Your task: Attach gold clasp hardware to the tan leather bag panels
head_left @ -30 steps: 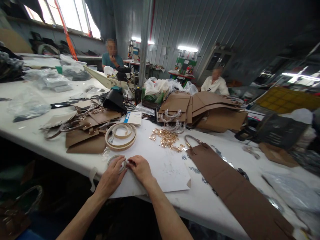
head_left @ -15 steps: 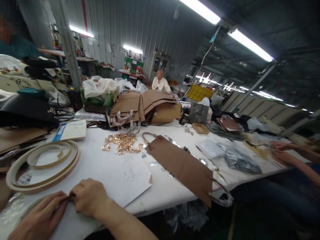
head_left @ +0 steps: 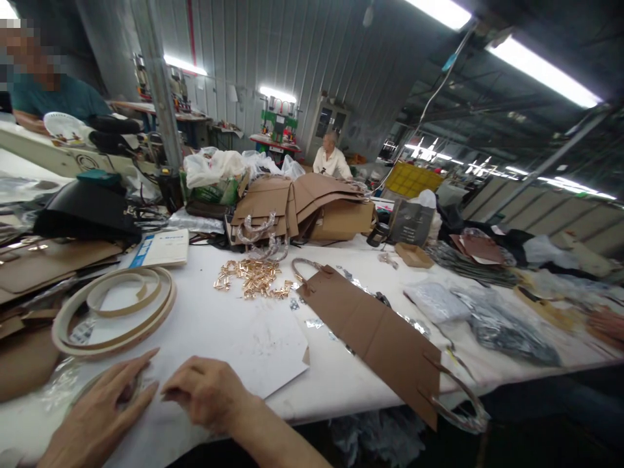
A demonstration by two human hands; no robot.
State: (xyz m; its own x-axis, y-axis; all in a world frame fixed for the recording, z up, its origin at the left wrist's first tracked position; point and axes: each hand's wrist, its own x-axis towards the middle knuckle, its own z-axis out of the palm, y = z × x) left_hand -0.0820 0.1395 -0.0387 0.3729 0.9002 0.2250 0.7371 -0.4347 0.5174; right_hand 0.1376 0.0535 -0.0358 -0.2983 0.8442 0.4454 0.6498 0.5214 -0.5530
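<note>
My left hand [head_left: 104,409] rests at the table's near left edge, fingers stretched and thumb curved round a greyish plastic-wrapped strap [head_left: 130,390]; most of the strap is hidden. Just to its right, my right hand [head_left: 207,393] is closed in a pinch, and whatever its fingertips hold cannot be made out. Beyond my hands lies a coil of cream-edged band [head_left: 170,305]. A pile of small gold-coloured metal fittings [head_left: 253,276] sits on the white sheet [head_left: 234,331]. To the right lies a flat brown bag panel [head_left: 370,335] with a plastic-wrapped handle at each end.
Stacked brown panels [head_left: 316,201] stand at the back of the table [head_left: 341,396]. A small cardboard tray [head_left: 413,255] and plastic-bagged items [head_left: 507,325] lie to the right. A booklet [head_left: 163,248] is behind the coil. A co-worker's hand [head_left: 607,323] shows at the right edge.
My hands have come apart from the shared pinch; my left thumb and fingers have spread. The view has swung left, so the scene sits further right.
</note>
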